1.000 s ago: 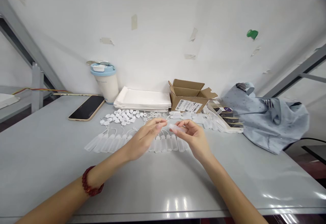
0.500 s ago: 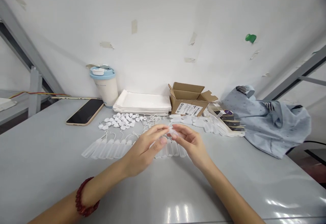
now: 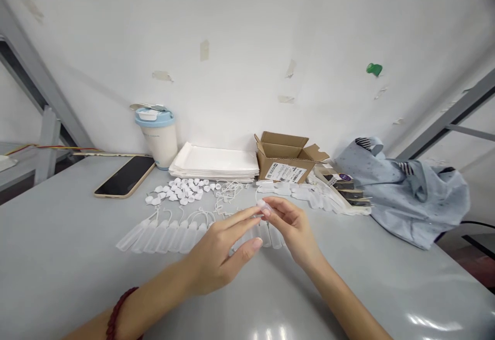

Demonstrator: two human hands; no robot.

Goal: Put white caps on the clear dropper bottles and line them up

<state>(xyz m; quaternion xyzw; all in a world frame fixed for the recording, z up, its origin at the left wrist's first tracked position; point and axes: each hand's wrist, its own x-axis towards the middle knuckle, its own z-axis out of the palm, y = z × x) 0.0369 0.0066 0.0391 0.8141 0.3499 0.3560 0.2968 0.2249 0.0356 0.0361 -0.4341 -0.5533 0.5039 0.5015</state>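
My right hand (image 3: pixel 290 226) pinches a small translucent plastic tube (image 3: pixel 266 207) between thumb and fingers, most of it covered by them. A thin white string shows at its upper end. My left hand (image 3: pixel 226 249) has its fingers stretched out and its thumb apart; the fingertips reach the tube's end, and I cannot tell whether they press on it. Below and behind the hands, several clear flat tubes with string loops (image 3: pixel 166 236) lie side by side in a row, partly hidden by my left hand. White caps (image 3: pixel 185 190) lie in a loose pile beyond them.
White strings (image 3: pixel 230 191) lie tangled beside the caps. More clear tubes (image 3: pixel 317 195) lie right of centre. Along the back are a phone (image 3: pixel 126 176), a lidded cup (image 3: pixel 159 141), white envelopes (image 3: pixel 214 162), an open cardboard box (image 3: pixel 284 157), a package (image 3: pixel 344 188) and blue cloth (image 3: pixel 410 195).
My left thumb has moved away from its fingers, which stay stretched toward the tube. My right hand keeps hold of the tube. The view has tilted slightly upward.
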